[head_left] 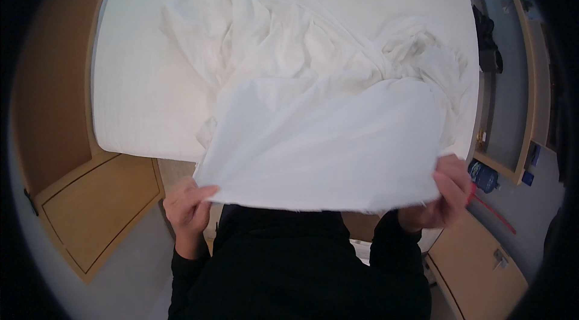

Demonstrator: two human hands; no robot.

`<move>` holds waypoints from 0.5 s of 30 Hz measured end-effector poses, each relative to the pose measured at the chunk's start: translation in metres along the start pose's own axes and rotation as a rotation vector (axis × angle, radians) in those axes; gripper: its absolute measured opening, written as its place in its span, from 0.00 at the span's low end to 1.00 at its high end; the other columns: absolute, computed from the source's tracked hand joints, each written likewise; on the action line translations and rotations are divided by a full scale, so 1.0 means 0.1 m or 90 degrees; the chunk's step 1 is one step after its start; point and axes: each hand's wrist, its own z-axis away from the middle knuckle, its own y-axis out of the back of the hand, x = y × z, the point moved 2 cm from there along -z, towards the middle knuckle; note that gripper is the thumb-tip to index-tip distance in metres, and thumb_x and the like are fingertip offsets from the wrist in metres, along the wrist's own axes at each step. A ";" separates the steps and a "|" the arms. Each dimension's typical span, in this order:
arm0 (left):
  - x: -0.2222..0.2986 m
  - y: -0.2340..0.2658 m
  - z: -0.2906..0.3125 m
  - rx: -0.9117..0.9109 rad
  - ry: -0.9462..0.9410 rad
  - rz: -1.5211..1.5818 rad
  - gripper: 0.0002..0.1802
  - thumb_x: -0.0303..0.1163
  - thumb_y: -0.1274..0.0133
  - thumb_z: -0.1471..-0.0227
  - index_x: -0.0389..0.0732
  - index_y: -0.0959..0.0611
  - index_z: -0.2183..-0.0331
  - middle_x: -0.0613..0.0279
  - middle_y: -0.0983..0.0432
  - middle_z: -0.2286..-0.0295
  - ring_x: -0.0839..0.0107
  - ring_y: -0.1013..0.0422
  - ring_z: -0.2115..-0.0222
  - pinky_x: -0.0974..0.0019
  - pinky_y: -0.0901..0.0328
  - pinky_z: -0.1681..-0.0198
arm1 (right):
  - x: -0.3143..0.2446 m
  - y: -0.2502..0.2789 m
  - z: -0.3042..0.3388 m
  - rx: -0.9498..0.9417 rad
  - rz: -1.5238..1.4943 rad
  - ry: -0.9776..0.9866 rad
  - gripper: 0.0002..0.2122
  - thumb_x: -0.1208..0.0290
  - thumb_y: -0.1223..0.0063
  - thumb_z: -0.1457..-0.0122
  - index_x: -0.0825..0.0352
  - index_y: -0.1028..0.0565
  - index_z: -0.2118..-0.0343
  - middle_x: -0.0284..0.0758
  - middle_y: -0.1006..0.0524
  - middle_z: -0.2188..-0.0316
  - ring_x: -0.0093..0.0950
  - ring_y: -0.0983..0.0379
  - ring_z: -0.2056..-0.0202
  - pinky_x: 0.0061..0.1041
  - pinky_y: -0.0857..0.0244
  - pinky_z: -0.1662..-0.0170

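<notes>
A white cloth (325,145), perhaps a sheet or cover, stretches between my two hands with its frayed near edge toward my body. My left hand (186,204) pinches the near left corner, thumb on top. At the near right corner my right hand (447,190) is closed round the edge, its fingertips partly hidden. Beyond the taut part, the rest of the cloth lies bunched and wrinkled on the white mattress (136,91), with a crumpled heap at the far right.
A wooden board (57,72) runs along the mattress's left side, above a wooden cabinet door (99,211). To the right stand a wood-framed shelf (506,66), a blue water jug (484,176), a red stick (497,212) and a wooden door with a metal handle (476,266).
</notes>
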 end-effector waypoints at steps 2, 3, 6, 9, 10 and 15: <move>-0.08 -0.03 -0.02 0.014 0.055 -0.095 0.10 0.18 0.42 0.61 0.38 0.18 0.70 0.59 0.32 0.79 0.67 0.35 0.79 0.70 0.43 0.79 | 0.01 -0.11 -0.02 -0.068 0.004 -0.060 0.09 0.80 0.42 0.56 0.71 0.24 0.69 0.37 0.27 0.76 0.30 0.34 0.78 0.25 0.44 0.77; -0.14 -0.08 -0.05 -0.010 0.071 -0.109 0.11 0.18 0.42 0.60 0.38 0.18 0.69 0.58 0.31 0.76 0.66 0.34 0.75 0.69 0.41 0.75 | 0.02 -0.17 -0.02 -0.110 0.013 -0.075 0.11 0.83 0.41 0.60 0.70 0.23 0.69 0.37 0.27 0.76 0.30 0.34 0.79 0.24 0.44 0.77; -0.28 -0.25 -0.13 -0.158 0.208 -0.120 0.16 0.23 0.40 0.58 0.38 0.21 0.62 0.54 0.29 0.63 0.57 0.31 0.60 0.60 0.35 0.58 | -0.02 -0.35 0.00 -0.190 -0.024 -0.082 0.13 0.85 0.41 0.63 0.70 0.22 0.70 0.34 0.28 0.77 0.30 0.34 0.79 0.25 0.43 0.77; -0.11 -0.49 -0.21 -0.160 0.068 -0.167 0.21 0.27 0.36 0.60 0.37 0.23 0.60 0.53 0.28 0.61 0.55 0.31 0.59 0.59 0.35 0.58 | -0.08 -0.54 0.05 -0.282 -0.047 -0.081 0.11 0.83 0.41 0.62 0.69 0.23 0.71 0.33 0.30 0.78 0.30 0.35 0.79 0.26 0.43 0.77; -0.03 -0.59 -0.24 -0.166 0.060 -0.093 0.23 0.28 0.35 0.61 0.37 0.23 0.60 0.52 0.27 0.61 0.54 0.31 0.59 0.59 0.34 0.58 | -0.09 -0.60 0.07 -0.315 -0.054 -0.080 0.11 0.82 0.40 0.62 0.69 0.23 0.71 0.33 0.30 0.78 0.29 0.35 0.80 0.27 0.43 0.77; 0.37 -1.04 -0.49 -0.169 -0.054 0.094 0.19 0.22 0.39 0.59 0.36 0.24 0.61 0.52 0.27 0.65 0.55 0.29 0.66 0.62 0.33 0.64 | -0.14 -0.78 0.17 -0.266 -0.053 -0.057 0.10 0.80 0.39 0.62 0.68 0.24 0.72 0.32 0.32 0.79 0.28 0.36 0.80 0.27 0.44 0.77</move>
